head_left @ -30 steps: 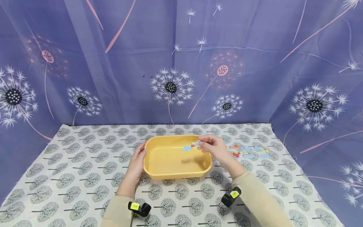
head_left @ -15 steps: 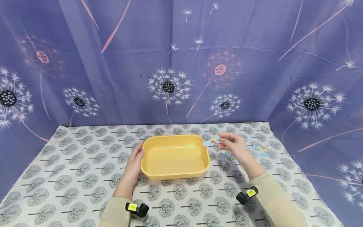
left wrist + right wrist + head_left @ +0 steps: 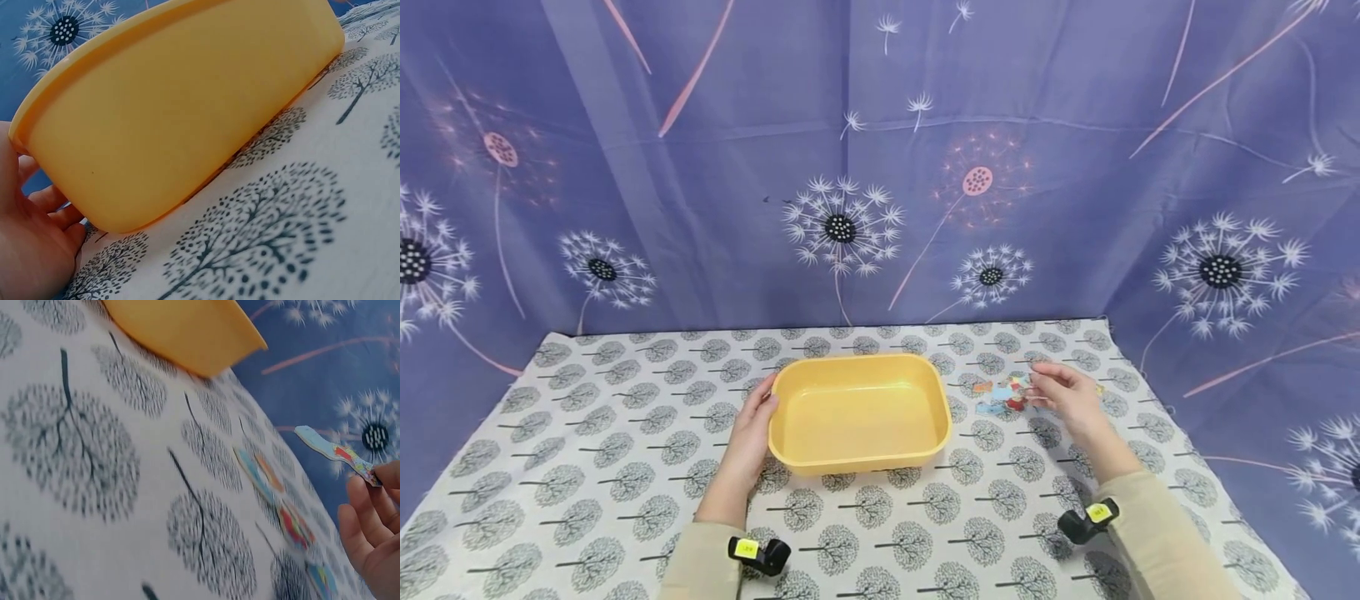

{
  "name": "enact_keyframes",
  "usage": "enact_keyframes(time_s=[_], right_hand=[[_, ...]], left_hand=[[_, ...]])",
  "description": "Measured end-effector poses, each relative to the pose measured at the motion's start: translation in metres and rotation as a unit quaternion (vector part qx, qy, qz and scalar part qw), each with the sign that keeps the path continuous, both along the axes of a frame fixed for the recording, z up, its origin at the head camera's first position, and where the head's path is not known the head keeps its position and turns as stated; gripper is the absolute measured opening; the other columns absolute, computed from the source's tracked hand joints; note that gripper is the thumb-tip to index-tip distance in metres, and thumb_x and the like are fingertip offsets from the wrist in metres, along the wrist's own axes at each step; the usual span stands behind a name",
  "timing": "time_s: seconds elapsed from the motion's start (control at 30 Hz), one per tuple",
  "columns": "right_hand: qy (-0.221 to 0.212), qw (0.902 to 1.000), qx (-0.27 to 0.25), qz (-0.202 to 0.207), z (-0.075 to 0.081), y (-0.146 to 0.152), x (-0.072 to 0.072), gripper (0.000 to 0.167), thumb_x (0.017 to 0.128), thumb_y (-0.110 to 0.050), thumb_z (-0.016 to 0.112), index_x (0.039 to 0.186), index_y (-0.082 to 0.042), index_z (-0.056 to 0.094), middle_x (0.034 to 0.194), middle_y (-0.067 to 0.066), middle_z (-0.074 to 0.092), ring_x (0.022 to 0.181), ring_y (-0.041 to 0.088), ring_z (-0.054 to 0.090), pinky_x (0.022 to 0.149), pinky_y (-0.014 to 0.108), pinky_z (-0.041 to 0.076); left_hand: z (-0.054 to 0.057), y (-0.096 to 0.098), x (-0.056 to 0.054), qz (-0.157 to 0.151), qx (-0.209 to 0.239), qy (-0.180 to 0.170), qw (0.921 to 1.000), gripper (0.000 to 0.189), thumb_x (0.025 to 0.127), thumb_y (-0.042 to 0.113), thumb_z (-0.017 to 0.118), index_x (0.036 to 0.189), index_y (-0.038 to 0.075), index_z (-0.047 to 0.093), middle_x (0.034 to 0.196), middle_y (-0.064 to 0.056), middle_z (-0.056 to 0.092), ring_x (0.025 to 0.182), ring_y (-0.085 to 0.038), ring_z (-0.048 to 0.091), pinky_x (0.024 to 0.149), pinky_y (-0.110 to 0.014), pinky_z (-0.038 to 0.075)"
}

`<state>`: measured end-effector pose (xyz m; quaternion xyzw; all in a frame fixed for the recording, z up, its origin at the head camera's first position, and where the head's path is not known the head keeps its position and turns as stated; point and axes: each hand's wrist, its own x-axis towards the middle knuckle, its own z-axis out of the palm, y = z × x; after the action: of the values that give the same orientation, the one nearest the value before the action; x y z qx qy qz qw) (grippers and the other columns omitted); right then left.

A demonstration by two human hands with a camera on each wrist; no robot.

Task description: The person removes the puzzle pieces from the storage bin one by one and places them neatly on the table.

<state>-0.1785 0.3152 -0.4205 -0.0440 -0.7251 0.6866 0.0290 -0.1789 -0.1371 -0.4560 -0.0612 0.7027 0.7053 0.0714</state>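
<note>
A yellow plastic basin [image 3: 861, 461] stands on the cloth, nothing in it. My left hand [image 3: 748, 433] holds its left end, the thumb up by the rim and curled fingers against the outer wall, as the left wrist view shows. To the right of the basin, my right hand [image 3: 1073, 408] pinches a thin flat puzzle piece [image 3: 331, 449], light blue with red and multicoloured print, between thumb and fingers. It hangs above other puzzle pieces on the cloth: an orange one [image 3: 270, 472], a red one [image 3: 294, 526] and a blue one [image 3: 322, 579]. The right hand partly hides these in the head view.
The table bears a white cloth [image 3: 580, 517] printed with grey trees. Behind it hangs a purple-blue curtain [image 3: 737, 208] with dandelions. A black camera [image 3: 760, 554] is strapped to the left wrist, another camera [image 3: 1088, 521] to the right.
My right hand has moved right with the puzzle piece, from over the basin's right end to above the loose pieces. The left hand keeps its hold on the basin.
</note>
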Motion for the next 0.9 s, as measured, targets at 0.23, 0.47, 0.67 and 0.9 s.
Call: enact_keyframes(time_s=[0.23, 0.47, 0.67, 0.9], right_hand=[[-0.008, 0.9977, -0.037, -0.057, -0.006, 0.027, 0.008, 0.012, 0.091, -0.010, 0.063, 0.094, -0.021, 0.065, 0.084, -0.009, 0.067, 0.072, 0.005, 0.066, 0.072, 0.020, 0.058], [-0.019, 0.9839, -0.115, -0.136, -0.011, 0.056, 0.012, 0.014, 0.088, -0.007, 0.065, 0.086, -0.020, 0.068, 0.075, -0.008, 0.070, 0.063, 0.005, 0.067, 0.065, 0.019, 0.059], [-0.015, 0.9648, -0.168, -0.202, -0.012, 0.082, 0.017, 0.009, 0.084, -0.005, 0.069, 0.081, -0.013, 0.071, 0.072, -0.002, 0.071, 0.057, 0.009, 0.067, 0.058, 0.022, 0.059], [-0.021, 0.9424, -0.178, -0.282, -0.013, 0.104, 0.017, 0.008, 0.083, -0.003, 0.070, 0.079, -0.010, 0.070, 0.064, -0.001, 0.070, 0.052, 0.010, 0.066, 0.051, 0.022, 0.058]], left_hand=[[0.002, 0.000, 0.000, -0.002, 0.007, 0.000, 1.0000, 0.050, 0.101, 0.036, 0.038, 0.149, 0.030, 0.026, 0.152, -0.005, 0.033, 0.124, -0.030, 0.050, 0.095, -0.034, 0.052], [0.001, 0.001, 0.000, -0.003, 0.008, 0.002, 1.0000, 0.049, 0.102, 0.032, 0.037, 0.150, 0.028, 0.026, 0.153, -0.006, 0.031, 0.127, -0.027, 0.048, 0.096, -0.027, 0.051], [-0.001, 0.002, -0.002, -0.005, 0.017, 0.003, 0.9998, 0.050, 0.102, 0.033, 0.038, 0.150, 0.027, 0.025, 0.152, -0.006, 0.033, 0.126, -0.027, 0.048, 0.092, -0.022, 0.052], [-0.001, 0.001, -0.001, -0.006, 0.014, 0.001, 0.9999, 0.050, 0.102, 0.034, 0.037, 0.150, 0.031, 0.024, 0.153, -0.006, 0.030, 0.127, -0.028, 0.047, 0.093, -0.025, 0.052]])
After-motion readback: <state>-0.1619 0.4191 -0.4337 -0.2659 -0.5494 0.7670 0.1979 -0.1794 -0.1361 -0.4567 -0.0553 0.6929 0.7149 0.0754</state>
